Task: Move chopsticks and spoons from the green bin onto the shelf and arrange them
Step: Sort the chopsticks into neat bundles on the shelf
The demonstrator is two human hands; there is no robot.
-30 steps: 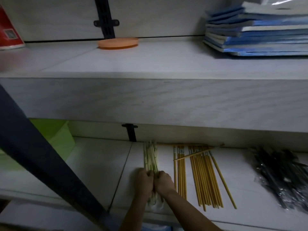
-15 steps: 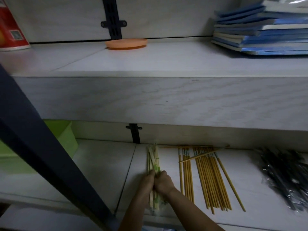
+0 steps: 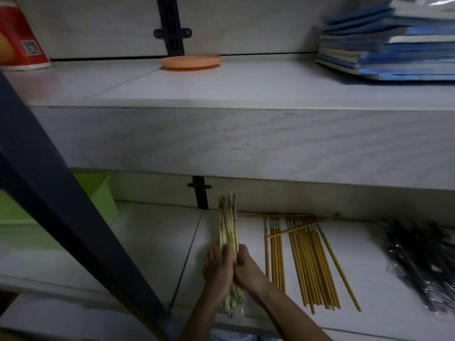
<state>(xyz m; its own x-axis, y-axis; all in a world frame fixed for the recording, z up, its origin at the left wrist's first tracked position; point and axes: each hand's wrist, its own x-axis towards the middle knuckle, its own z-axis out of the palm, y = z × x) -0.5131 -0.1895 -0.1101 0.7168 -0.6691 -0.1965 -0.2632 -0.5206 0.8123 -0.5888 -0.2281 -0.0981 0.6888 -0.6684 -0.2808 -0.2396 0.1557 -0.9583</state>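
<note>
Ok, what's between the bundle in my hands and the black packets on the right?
Head view: yellow chopsticks lie on the shelf between the bundle and the black packets.

Pale chopsticks (image 3: 228, 232) with green marks; yellow chopsticks (image 3: 307, 262); green bin (image 3: 98, 193).

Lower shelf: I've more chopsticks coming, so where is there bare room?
Bare board lies between the green bin and the wrapped bundle both hands hold, and between the yellow chopsticks and the dark packets. Around the yellow chopsticks it is crowded.

Dim pale wood-grain shelving (image 3: 246, 141) (two tiers), dark metal upright (image 3: 61, 205), black wall brackets (image 3: 172, 33)
</note>
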